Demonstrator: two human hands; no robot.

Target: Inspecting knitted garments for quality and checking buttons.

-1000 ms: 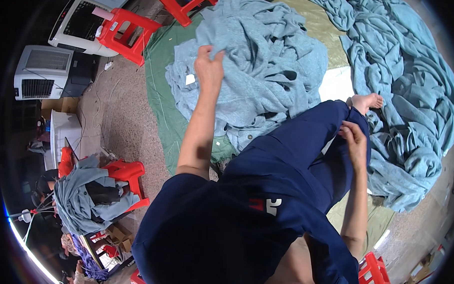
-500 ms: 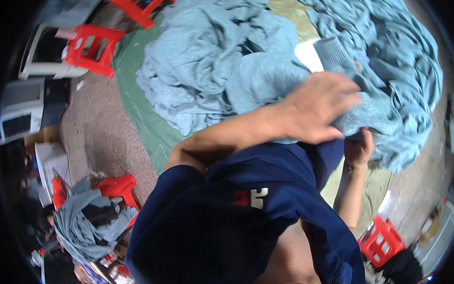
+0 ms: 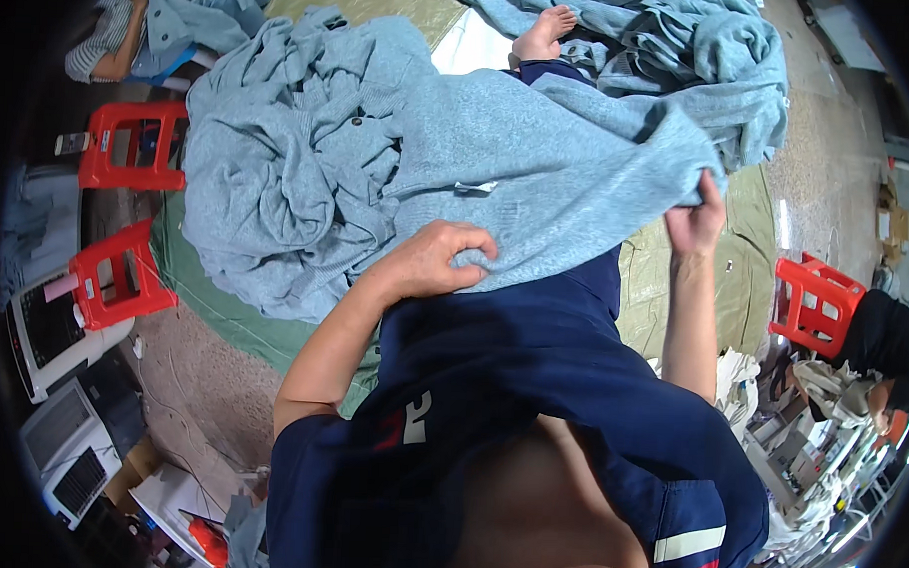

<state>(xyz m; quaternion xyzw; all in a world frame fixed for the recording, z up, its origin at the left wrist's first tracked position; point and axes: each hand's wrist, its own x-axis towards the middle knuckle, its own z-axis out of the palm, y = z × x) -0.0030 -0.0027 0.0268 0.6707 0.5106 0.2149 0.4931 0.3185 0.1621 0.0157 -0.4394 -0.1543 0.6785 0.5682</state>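
A light blue knit garment (image 3: 538, 177) lies stretched across my lap, with a small white label (image 3: 475, 188) showing on it. My left hand (image 3: 437, 259) is closed on its near edge, thumb and fingers pinching the fabric. At the garment's right end, my right hand (image 3: 698, 218) grips a corner, lifting it a little; part of those fingers is behind the cloth. The garment's left side runs into a heap of matching blue knitwear (image 3: 268, 167), so where one piece ends is hard to see.
More blue knitwear (image 3: 727, 63) is piled at the far right, beside my bare foot (image 3: 545, 35). Green sheeting (image 3: 741, 259) covers the floor. Red stools (image 3: 124, 277) stand at the left, another red stool (image 3: 817, 305) at the right. A co-worker (image 3: 118, 32) handles similar knitwear at far left.
My left hand has come back left and down from near the right hand onto the garment's near edge. The garment is now spread flat over my lap. My view has turned.
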